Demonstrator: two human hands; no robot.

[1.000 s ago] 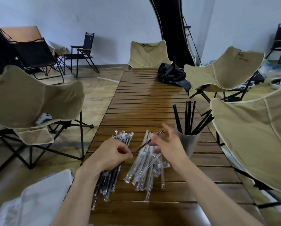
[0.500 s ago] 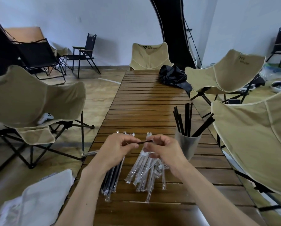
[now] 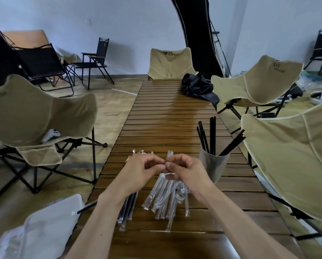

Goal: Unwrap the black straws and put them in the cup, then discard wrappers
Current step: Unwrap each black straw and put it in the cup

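Both hands meet above the slatted wooden table (image 3: 167, 113), fingertips nearly touching. The left hand (image 3: 143, 170) curls its fingers (image 3: 159, 166) and thumb together in a pinch; the right hand (image 3: 186, 171) does the same, and its fingers (image 3: 170, 165) pinch something thin and clear between the two hands, most likely a wrapper end. Whether a straw is inside it I cannot tell, since the hands hide it.

Under the left wrist lies a bundle of wrapped black straws (image 3: 127, 208), lengthwise on the table. Just right of it, below the right hand, sits a loose heap of clear wrappers (image 3: 165, 197), some overlapping. The grey cup (image 3: 213, 167) stands upright just right of the right hand, apart from it, with several unwrapped black straws (image 3: 211, 136) leaning inside.

A black bag (image 3: 197, 87) rests at the far end of the table. Beige folding chairs (image 3: 35, 116) stand around it, and a white bag (image 3: 38, 232) lies at the lower left beside the table.
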